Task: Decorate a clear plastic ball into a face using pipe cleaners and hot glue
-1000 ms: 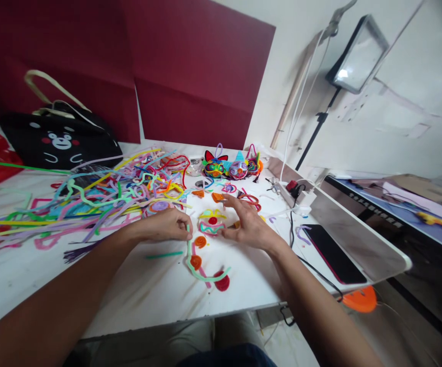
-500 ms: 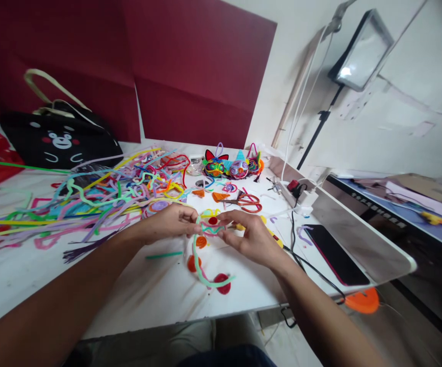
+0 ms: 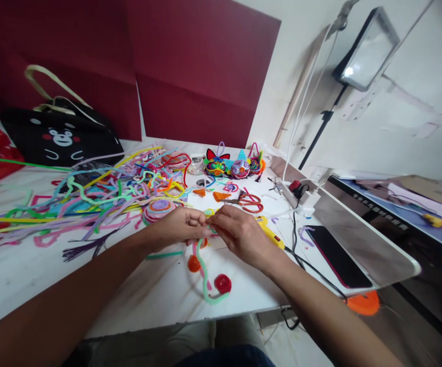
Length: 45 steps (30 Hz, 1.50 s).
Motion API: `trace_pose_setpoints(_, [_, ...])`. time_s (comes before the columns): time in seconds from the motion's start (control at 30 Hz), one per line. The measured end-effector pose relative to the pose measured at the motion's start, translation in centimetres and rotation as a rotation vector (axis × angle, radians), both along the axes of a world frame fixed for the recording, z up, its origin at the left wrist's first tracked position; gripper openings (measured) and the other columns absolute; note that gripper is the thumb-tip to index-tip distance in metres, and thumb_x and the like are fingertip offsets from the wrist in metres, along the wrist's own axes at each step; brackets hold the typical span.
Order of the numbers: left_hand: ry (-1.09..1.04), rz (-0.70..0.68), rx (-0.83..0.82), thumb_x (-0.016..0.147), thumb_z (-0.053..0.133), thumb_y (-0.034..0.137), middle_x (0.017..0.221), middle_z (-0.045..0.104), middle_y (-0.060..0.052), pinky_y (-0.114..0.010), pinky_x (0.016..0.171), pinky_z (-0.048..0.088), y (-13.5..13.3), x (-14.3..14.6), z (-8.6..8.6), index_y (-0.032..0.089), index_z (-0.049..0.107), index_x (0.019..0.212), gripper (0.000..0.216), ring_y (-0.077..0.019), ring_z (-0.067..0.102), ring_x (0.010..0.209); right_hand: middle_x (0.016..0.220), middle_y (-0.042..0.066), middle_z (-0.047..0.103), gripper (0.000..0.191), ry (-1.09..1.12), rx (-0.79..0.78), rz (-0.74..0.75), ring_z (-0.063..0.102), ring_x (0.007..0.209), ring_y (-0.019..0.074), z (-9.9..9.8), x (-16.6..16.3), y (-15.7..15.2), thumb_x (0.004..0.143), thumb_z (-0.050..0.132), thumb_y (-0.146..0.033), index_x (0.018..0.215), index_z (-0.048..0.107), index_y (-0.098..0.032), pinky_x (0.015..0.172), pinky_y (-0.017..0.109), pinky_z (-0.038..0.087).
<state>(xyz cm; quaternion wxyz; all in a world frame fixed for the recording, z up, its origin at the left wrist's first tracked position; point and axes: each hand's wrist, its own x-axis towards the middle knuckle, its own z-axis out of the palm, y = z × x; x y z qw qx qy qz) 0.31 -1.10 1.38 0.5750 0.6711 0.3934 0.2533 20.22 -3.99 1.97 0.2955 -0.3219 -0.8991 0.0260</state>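
Note:
My left hand (image 3: 185, 224) pinches a mint-green pipe cleaner (image 3: 204, 270), whose wavy tail hangs toward the table's front and curls near a red coil (image 3: 223, 283). Close against it, my right hand (image 3: 239, 232) has its fingertips pressed together on the same pipe cleaner. A pink strand shows alongside the green one below the fingers. An orange coil (image 3: 193, 263) lies left of the tail, and another orange piece is mostly covered by my hands. The exact bend between my fingertips is hidden.
A heap of coloured pipe cleaners (image 3: 102, 193) spreads at left. Orange-handled scissors (image 3: 249, 202) lie behind my hands, before decorated ornaments (image 3: 239, 165). At right are a yellow glue gun (image 3: 270, 233), its black cord, a phone (image 3: 337, 257) and a power strip (image 3: 301, 196).
My hands have drawn together, and my right fingers now cover the twisted section that showed between them. The green tail has shifted and straightened, with its end lower.

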Motion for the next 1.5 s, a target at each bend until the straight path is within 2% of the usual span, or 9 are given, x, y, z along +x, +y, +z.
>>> trace_pose_setpoints(0.2, [0.027,-0.014,-0.021,0.071,0.072,0.049,0.048,0.046,0.006,-0.018,0.041,0.022,0.0,-0.3,0.0,0.015,0.061,0.073,0.035,-0.0057,0.037,0.043,0.09,0.008,0.06,0.022,-0.196,0.132,-0.095,0.054,0.082,0.0172,0.6,0.1,0.4,0.096,0.045,-0.012,0.095,0.067,-0.016,0.066,0.027,0.039])
trace_pose_setpoints(0.47, [0.062,-0.042,-0.03,0.071,0.071,0.044,0.05,0.048,0.006,-0.018,0.041,0.027,0.2,-0.3,-0.4,0.015,0.063,0.074,0.03,-0.006,0.041,0.044,0.079,0.007,0.06,0.018,-0.413,0.146,-0.149,0.054,0.073,0.0185,1.1,0.1,0.0,0.091,0.05,-0.01,0.085,0.066,-0.016,0.06,0.029,0.034])
trace_pose_setpoints(0.57, [0.058,-0.031,-0.049,0.071,0.072,0.043,0.049,0.05,0.006,-0.018,0.039,0.024,0.1,-0.2,-0.4,0.015,0.063,0.075,0.029,-0.0058,0.042,0.042,0.079,0.006,0.061,0.015,-0.303,0.051,-0.153,0.056,0.073,0.0181,0.8,0.2,-0.1,0.087,0.052,-0.008,0.084,0.065,-0.016,0.059,0.028,0.035])
trace_pose_setpoints(0.7, [0.01,-0.014,-0.075,0.07,0.074,0.044,0.05,0.052,0.006,-0.017,0.039,0.025,0.0,0.0,-0.6,0.015,0.061,0.074,0.032,-0.0053,0.042,0.042,0.076,0.004,0.062,0.014,0.087,-0.144,-0.145,0.056,0.069,0.0152,0.0,0.2,0.0,0.083,0.054,-0.006,0.077,0.062,-0.016,0.06,0.025,0.039])
trace_pose_setpoints(0.87, [-0.054,-0.022,-0.123,0.073,0.073,0.044,0.051,0.053,0.005,-0.017,0.04,0.026,-0.2,0.3,-1.0,0.016,0.058,0.073,0.033,-0.0055,0.044,0.043,0.063,-0.001,0.059,0.007,0.544,-0.521,-0.207,0.049,0.056,0.012,-1.5,-0.4,0.3,0.078,0.064,-0.019,0.071,0.063,-0.018,0.053,0.024,0.035])
trace_pose_setpoints(1.1, [-0.09,-0.061,-0.154,0.075,0.071,0.049,0.047,0.054,0.004,-0.016,0.04,0.025,-0.2,0.6,-1.6,0.015,0.056,0.069,0.038,-0.005,0.042,0.04,0.052,-0.004,0.053,0.026,1.047,-0.956,-0.124,0.038,0.048,0.0077,-2.7,-1.6,0.0,0.062,0.08,-0.036,0.066,0.063,-0.016,0.047,0.022,0.03])
trace_pose_setpoints(1.27, [-0.178,-0.155,-0.215,0.079,0.068,0.049,0.053,0.059,0.001,-0.016,0.034,0.019,-0.2,0.4,-1.8,0.013,0.06,0.077,0.036,-0.0038,0.041,0.033,0.053,-0.004,0.053,0.026,1.065,-0.977,-0.065,0.039,0.049,0.0072,-2.7,-1.5,0.0,0.065,0.08,-0.037,0.07,0.067,-0.015,0.048,0.021,0.031])
trace_pose_setpoints(1.4, [-0.193,-0.159,-0.271,0.08,0.069,0.042,0.045,0.049,0.007,-0.015,0.032,0.019,-0.3,0.2,-1.5,0.015,0.057,0.074,0.03,-0.0031,0.036,0.03,0.064,-0.001,0.061,0.026,0.916,-1.024,0.007,0.047,0.058,0.0093,-2.1,-0.5,0.3,0.065,0.081,-0.036,0.073,0.068,-0.015,0.055,0.023,0.036])
trace_pose_setpoints(1.5, [-0.184,-0.141,-0.261,0.077,0.072,0.039,0.045,0.044,0.008,-0.014,0.033,0.02,-0.3,0.0,-1.2,0.014,0.059,0.072,0.028,-0.0017,0.031,0.033,0.067,0.0,0.06,0.022,0.729,-0.938,0.023,0.046,0.059,0.0097,-1.5,0.3,0.4,0.073,0.074,-0.035,0.074,0.068,-0.014,0.056,0.023,0.035])
